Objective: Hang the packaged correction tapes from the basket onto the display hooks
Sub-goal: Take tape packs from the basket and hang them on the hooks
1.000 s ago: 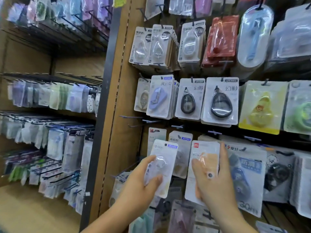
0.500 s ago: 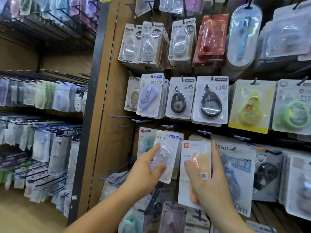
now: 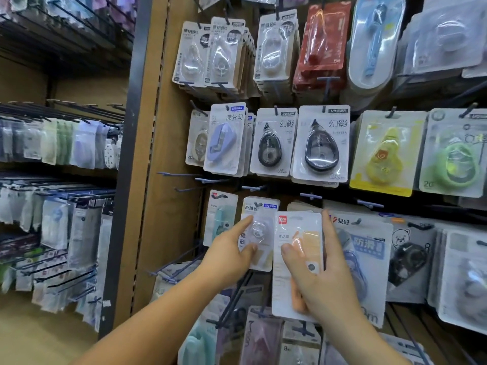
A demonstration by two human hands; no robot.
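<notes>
My left hand [image 3: 229, 255] pinches a white pack with a clear correction tape [image 3: 259, 227], thumb on its front and forefinger along its left edge. The pack's top sits up against the third-row display hook [image 3: 253, 188]; I cannot tell whether it hangs on it. My right hand [image 3: 320, 270] holds a taller white pack with an orange correction tape [image 3: 299, 233], thumb across the front, fingers up its right edge, in front of the hanging stock. The basket is out of view.
The wooden display panel [image 3: 168, 143] carries rows of hung correction tapes, such as a black teardrop tape pack [image 3: 320, 146] and a yellow tape pack [image 3: 382, 154]. Bare hooks [image 3: 181, 189] jut out at its left. A side rack [image 3: 58, 143] of bagged goods stands left.
Both hands rose towards the third row. The clear tape pack moved up and in against the hook area, and the orange tape pack rose beside it.
</notes>
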